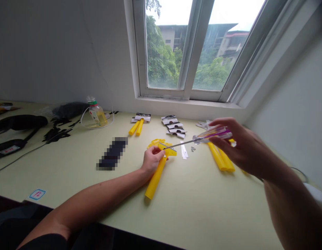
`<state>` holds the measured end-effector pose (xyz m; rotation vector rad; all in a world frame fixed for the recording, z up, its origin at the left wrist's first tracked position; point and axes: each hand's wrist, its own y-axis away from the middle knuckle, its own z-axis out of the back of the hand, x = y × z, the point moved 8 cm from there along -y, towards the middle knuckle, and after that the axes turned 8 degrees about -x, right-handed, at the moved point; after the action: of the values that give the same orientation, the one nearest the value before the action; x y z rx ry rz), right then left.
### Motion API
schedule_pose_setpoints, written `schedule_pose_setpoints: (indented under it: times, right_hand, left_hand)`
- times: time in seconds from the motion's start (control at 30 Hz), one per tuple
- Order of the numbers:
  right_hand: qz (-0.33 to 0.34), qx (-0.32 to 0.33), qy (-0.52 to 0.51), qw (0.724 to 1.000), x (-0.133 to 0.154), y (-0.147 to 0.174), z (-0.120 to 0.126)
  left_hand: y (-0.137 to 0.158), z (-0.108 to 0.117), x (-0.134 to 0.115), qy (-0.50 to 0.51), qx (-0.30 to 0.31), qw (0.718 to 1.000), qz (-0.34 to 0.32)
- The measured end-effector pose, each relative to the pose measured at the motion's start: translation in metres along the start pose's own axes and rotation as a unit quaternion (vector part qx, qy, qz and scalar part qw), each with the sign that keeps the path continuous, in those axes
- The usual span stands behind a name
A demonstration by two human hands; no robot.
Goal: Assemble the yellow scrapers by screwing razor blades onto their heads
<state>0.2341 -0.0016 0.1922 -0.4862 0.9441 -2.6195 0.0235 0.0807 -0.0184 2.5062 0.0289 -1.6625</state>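
My left hand [151, 160] is closed around the head end of a yellow scraper [156, 178], whose handle slants down toward the front edge. In my right hand [240, 147] is a screwdriver [202, 137] with a clear and purple handle. Its tip meets the scraper head near my left thumb; whether it sits in a screw is too small to tell. Behind the head lie more yellow plastic parts [154, 142]. Just right of it are thin pale blades [184, 151] and a little pile of screws [193, 149].
Yellow handles [218, 158] lie under my right hand. Farther back are carded yellow scrapers [139, 126] and black-and-white cards [174, 126]. A bottle of yellow liquid [98, 114], a pixelated dark object [113, 154] and black headgear [12, 146] occupy the left. A window [188, 93] rises behind the table.
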Motion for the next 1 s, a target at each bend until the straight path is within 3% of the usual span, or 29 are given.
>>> schedule_pose_setpoints:
  times: [0.1, 0.2, 0.37, 0.43, 0.5, 0.6, 0.73, 0.83, 1.0]
  right_hand:
    - [-0.046, -0.03, 0.069, 0.996, -0.012, 0.0, 0.005]
    - [0.008, 0.02, 0.002, 1.0, -0.002, 0.0, -0.003]
    - [-0.031, -0.032, 0.044, 0.998, -0.005, 0.0, 0.005]
    - [0.005, -0.002, -0.014, 1.0, 0.002, 0.002, -0.001]
    - [0.015, -0.012, -0.058, 0.998, 0.005, 0.002, -0.001]
    - [-0.011, -0.068, -0.025, 0.997, 0.005, 0.002, 0.005]
    - [0.069, -0.025, -0.068, 0.995, 0.025, 0.003, -0.001]
    - [0.047, -0.084, -0.026, 0.995, 0.017, 0.002, 0.01]
    - [0.067, 0.003, -0.086, 0.994, 0.009, 0.002, -0.001]
  left_hand:
    - [-0.001, -0.001, 0.001, 0.003, 0.004, 1.0, 0.003]
    - [-0.002, 0.001, 0.001, 0.005, -0.004, 1.0, 0.003]
    - [-0.002, 0.001, 0.001, -0.002, 0.004, 1.0, 0.002]
    - [-0.002, 0.001, 0.001, 0.0, 0.0, 1.0, 0.0]
    - [-0.002, 0.001, 0.001, -0.006, 0.004, 1.0, -0.003]
    - [-0.002, 0.0, 0.001, -0.016, 0.012, 1.0, -0.005]
    - [-0.003, 0.001, 0.001, -0.002, 0.006, 1.0, -0.004]
    - [-0.003, -0.001, 0.001, -0.009, 0.016, 1.0, -0.009]
    - [-0.003, 0.0, 0.0, -0.002, 0.011, 1.0, -0.013]
